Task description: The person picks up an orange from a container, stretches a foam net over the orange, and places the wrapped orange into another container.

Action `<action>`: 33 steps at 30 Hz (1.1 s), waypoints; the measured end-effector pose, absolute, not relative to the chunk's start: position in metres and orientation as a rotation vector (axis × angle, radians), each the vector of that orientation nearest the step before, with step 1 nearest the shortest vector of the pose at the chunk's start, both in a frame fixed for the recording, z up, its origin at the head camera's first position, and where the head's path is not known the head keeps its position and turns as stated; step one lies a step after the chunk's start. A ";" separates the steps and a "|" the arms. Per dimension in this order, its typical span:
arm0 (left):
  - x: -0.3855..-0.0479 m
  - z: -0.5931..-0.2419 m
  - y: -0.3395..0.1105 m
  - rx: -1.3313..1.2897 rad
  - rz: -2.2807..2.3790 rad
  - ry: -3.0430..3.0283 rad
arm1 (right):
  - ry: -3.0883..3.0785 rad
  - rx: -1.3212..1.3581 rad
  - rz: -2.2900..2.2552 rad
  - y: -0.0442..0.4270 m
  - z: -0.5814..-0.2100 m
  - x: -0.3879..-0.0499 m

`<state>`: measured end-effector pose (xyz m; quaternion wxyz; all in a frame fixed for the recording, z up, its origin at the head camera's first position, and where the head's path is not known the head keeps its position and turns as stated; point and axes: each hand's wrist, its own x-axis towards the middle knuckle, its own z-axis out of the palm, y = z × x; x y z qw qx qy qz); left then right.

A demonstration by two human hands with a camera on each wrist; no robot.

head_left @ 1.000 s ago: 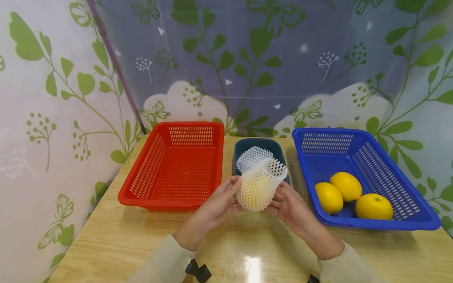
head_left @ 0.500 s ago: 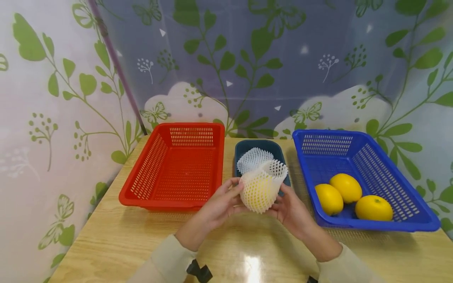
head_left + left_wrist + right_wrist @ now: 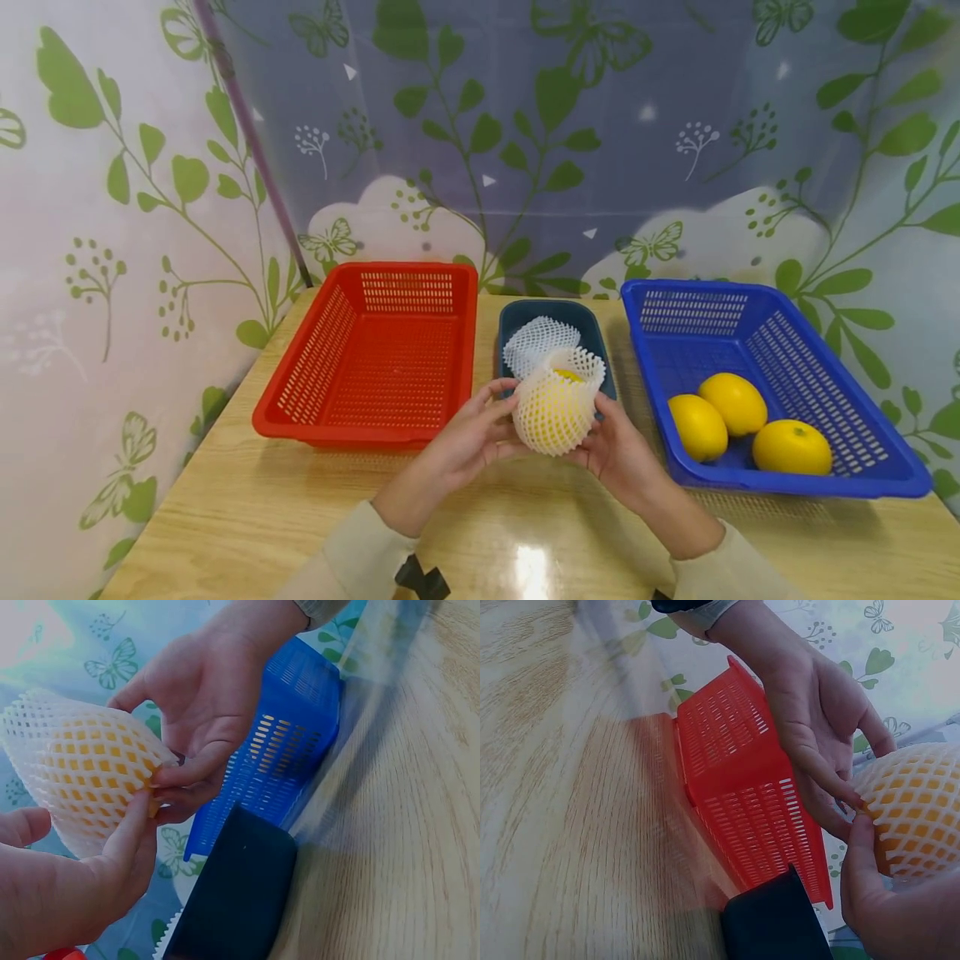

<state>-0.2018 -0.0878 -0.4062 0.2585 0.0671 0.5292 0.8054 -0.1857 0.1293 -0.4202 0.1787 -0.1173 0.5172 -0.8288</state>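
Both hands hold a yellow fruit in a white foam net sleeve (image 3: 555, 414), raised over the near edge of a dark teal tray (image 3: 513, 312). My left hand (image 3: 474, 435) grips its left side, thumb up and fingers underneath. My right hand (image 3: 621, 458) grips the right side, its fingers partly hidden behind the fruit. In the left wrist view the fingertips of both hands meet at the closed-looking lower end of the net (image 3: 94, 769). The sleeve's upper end gapes, and bare yellow peel shows inside. More white foam netting (image 3: 534, 340) lies in the tray.
A red basket (image 3: 364, 432) stands to the left, with nothing visible in it. To the right a blue basket (image 3: 806, 485) contains yellow fruits (image 3: 792, 447), three in view. All stand on a wooden table (image 3: 247, 517) before a leaf-patterned curtain (image 3: 480, 125).
The netted fruit has turned a little and shifted slightly right in the hands. Its yellow top now shows through the sleeve's opening. The view has tilted slightly; baskets and tray keep their places.
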 end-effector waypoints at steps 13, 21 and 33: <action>-0.203 -0.403 -0.085 0.193 2.157 1.432 | 1.501 -0.318 -2.329 0.132 -0.418 -0.186; -0.203 -0.403 -0.083 0.208 2.143 1.431 | 1.490 -0.234 -2.345 0.133 -0.419 -0.186; -0.202 -0.404 -0.081 0.197 2.135 1.462 | 1.475 -0.246 -2.364 0.136 -0.423 -0.185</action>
